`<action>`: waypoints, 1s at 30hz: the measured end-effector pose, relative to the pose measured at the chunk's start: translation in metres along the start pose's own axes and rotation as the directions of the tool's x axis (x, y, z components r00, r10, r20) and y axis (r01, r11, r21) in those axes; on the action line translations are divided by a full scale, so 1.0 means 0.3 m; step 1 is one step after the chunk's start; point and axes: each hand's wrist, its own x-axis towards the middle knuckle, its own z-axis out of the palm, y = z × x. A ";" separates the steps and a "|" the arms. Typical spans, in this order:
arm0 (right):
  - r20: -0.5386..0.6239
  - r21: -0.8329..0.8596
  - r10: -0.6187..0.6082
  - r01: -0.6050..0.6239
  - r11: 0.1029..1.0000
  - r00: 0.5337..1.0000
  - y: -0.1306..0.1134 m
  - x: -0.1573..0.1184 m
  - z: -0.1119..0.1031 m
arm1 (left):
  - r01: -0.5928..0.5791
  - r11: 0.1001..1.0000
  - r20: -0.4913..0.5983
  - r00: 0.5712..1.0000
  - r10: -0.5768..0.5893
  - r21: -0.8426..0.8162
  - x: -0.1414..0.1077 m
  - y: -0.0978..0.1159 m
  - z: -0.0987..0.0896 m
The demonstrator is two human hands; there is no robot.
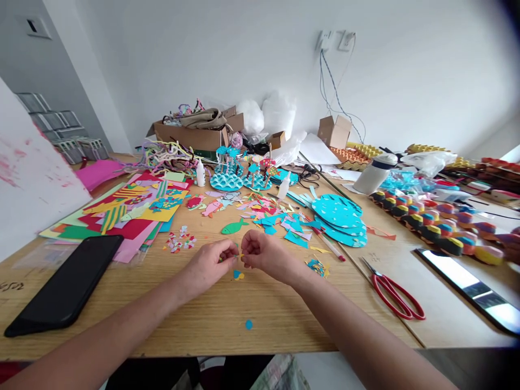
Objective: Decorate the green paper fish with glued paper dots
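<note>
Striped paper fish (115, 218) at our left, on the coloured sheets (129, 246), look finished to us. The green paper fish (231, 228) lies on the counter (195, 330) near our hands, showing no stripes, so its decoration seems left. Our right hand (264, 253) pinches a yellow scrap (242, 255); our left hand (213, 262) is curled, its content we cannot tell.

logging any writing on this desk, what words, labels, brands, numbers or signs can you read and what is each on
"6502", perhaps: handwritten on the table at the far left edge; blurred, so not certain.
Faint marks on the table near the scissors: too faint to read.
Glue bottles and flask: no print can be made out.
No brand or sign is readable.
</note>
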 end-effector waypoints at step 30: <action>0.191 -0.729 -0.029 0.162 0.665 0.981 -0.037 -0.022 0.063 | -0.109 0.904 0.030 0.994 0.106 0.413 -0.074 -0.063 -0.059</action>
